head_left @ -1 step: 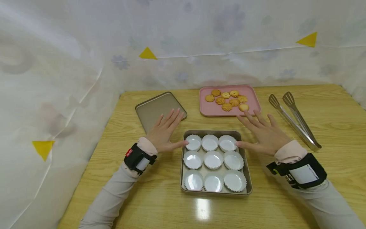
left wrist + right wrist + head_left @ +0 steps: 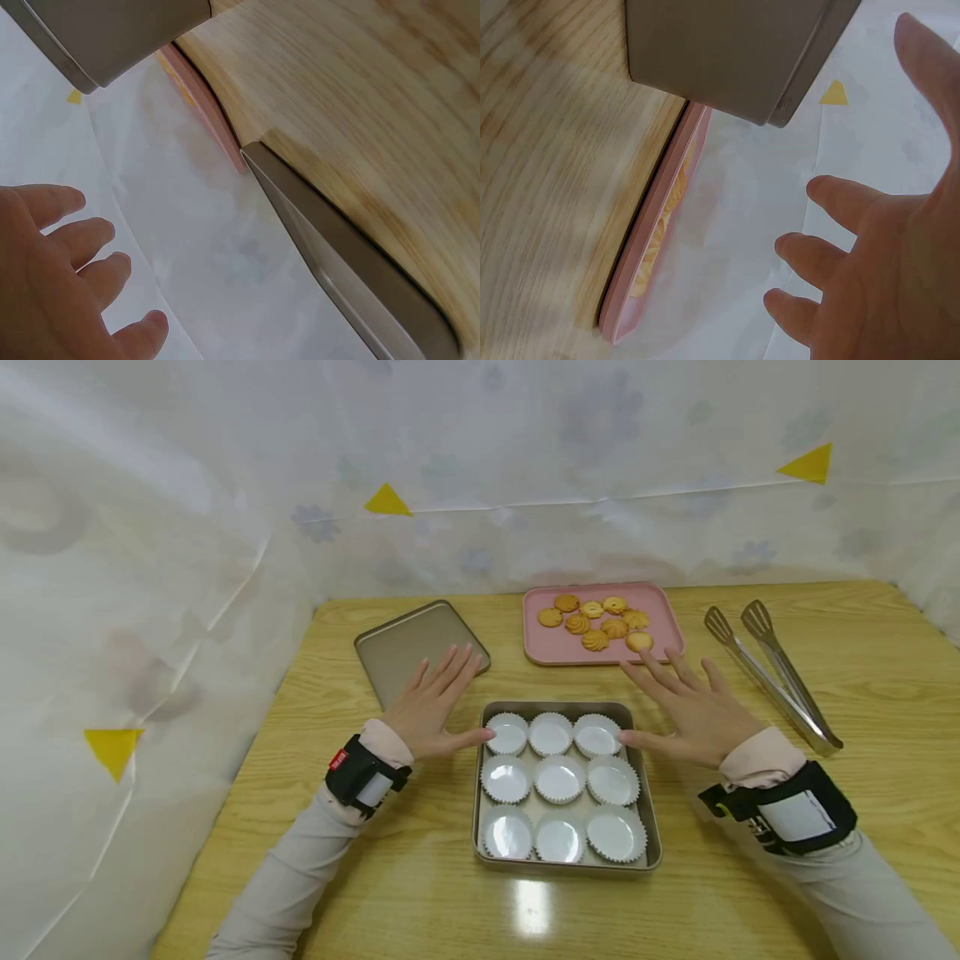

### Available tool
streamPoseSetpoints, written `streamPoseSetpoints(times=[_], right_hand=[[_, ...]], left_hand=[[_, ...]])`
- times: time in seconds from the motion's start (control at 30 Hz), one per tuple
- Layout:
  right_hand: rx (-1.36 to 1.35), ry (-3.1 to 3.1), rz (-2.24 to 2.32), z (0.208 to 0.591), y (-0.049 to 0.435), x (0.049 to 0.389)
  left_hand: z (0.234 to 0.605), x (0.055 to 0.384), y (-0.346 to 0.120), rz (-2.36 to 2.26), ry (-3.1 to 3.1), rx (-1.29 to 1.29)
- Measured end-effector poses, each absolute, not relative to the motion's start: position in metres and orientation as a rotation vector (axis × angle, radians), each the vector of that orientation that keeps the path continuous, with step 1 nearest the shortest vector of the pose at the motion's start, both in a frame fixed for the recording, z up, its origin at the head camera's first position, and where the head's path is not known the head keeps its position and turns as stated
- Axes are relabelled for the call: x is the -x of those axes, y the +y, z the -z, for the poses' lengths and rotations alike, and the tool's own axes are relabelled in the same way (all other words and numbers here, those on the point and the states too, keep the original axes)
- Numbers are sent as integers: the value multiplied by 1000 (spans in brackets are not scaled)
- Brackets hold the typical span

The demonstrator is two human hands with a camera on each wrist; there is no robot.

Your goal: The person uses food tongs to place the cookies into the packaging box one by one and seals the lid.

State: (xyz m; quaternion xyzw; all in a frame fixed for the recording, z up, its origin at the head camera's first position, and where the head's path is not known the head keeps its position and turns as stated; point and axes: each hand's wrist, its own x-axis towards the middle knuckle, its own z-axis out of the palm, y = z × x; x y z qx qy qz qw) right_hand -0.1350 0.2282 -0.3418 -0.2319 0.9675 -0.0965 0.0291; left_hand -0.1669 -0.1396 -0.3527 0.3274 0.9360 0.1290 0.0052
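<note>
The desk (image 2: 405,868) is bounded at the far side by a pale patterned sheet (image 2: 525,443), and its left edge is seen slanting outward toward the near side. In its front middle part a deep baking pan (image 2: 655,835) is set, well apart from the left edge. Strips of wood grain are seen along both sides of the pan, in front of it, and between its far wall and the pink tray (image 2: 534,650) behind. A shallow metal tray (image 2: 420,639) is placed askew at the far left, near the sheet, and metal tongs (image 2: 787,681) are laid with their slotted ends apart at the right.

The deep pan is bronze-grey, with rounded corners and upright walls. Nine white fluted cups (image 2: 559,778) are arranged inside in three rows of three, and bright reflections are caught in several of them. On the pink tray golden cookies (image 2: 614,627) are gathered, some flat and round, others swirled.

The left hand (image 2: 431,714) and the right hand (image 2: 693,714) are held at either side of the pan. Each grip is wide, with fingers spread and nothing held. In the head view both thumb tips are seen across the pan's rim; in the right wrist view the right thumb is seen apart from the pan.
</note>
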Motion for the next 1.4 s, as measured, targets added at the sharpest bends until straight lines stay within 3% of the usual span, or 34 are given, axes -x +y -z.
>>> streamPoseSetpoints(times=[0.37, 0.57, 0.7, 0.83, 1.07, 1.4], right_hand=[[668, 2993, 328, 340, 231, 135], [622, 2981, 437, 333, 246, 141], [570, 2989, 551, 329, 265, 149], [461, 2988, 617, 328, 294, 158], [260, 2931, 670, 332, 347, 166], [82, 2803, 500, 351, 389, 176]], left_hand=[[350, 164, -138, -466, 2949, -1016], [342, 159, -131, -916, 2889, -984], [337, 150, -126, -1482, 2580, -813], [339, 136, -120, -1815, 2187, -479], [371, 112, -116, -1922, 1898, -140], [394, 95, -108, -1857, 2021, -79]])
